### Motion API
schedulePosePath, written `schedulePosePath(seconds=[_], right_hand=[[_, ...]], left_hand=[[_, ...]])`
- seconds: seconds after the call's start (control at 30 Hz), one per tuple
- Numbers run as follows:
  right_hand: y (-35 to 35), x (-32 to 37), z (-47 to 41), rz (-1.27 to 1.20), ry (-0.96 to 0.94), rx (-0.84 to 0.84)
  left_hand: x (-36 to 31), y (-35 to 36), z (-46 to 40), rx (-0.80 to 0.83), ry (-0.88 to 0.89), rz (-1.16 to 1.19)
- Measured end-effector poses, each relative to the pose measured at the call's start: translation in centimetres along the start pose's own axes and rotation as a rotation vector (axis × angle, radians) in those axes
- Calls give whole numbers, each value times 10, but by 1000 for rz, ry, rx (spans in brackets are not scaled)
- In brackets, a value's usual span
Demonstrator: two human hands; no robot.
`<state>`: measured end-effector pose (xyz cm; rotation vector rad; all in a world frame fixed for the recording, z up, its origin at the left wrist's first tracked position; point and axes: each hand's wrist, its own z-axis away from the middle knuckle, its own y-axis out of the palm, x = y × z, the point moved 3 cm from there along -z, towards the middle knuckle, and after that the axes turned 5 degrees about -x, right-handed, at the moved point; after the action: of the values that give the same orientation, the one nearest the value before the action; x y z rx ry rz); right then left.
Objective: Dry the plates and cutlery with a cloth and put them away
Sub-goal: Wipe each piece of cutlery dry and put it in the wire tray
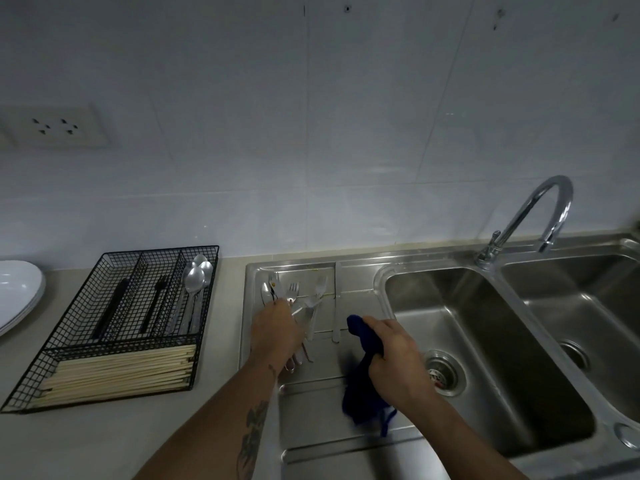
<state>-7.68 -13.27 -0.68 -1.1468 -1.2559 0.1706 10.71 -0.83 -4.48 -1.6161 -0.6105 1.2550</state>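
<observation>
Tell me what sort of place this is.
Most likely a home kitchen counter: a stainless double sink with a gooseneck tap, a wire cutlery tray holding spoons and chopsticks, and stacked white plates against a tiled wall.

We are looking at a white tiled wall (pixel 311 116) in dim light, with a double socket (pixel 55 126) on its left. Below it, a beige worktop (pixel 104 427) is carrying a steel double sink (pixel 485 341) with a curved tap (pixel 533 216).
</observation>
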Motion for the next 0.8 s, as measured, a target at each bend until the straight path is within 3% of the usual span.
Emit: schedulePosePath(seconds=[0.17,0.3,0.43,0.5,0.63,0.8], right_hand=[[5,20,6,38,-34,-26],[7,44,12,114,-90,-147],[20,79,20,319,-267,-153],[27,85,28,416,-314,-137],[24,80,40,484,-215,-119],[24,97,61,519,-277,-165]], left_hand=[[8,-24,28,-71,170,18],[17,-47,49,-135,370,-13],[14,-67,72,-151,539,0],[13,-80,81,-175,576,32],[28,-98,93,-176,624,34],[32,-112,101,-187,693,67]])
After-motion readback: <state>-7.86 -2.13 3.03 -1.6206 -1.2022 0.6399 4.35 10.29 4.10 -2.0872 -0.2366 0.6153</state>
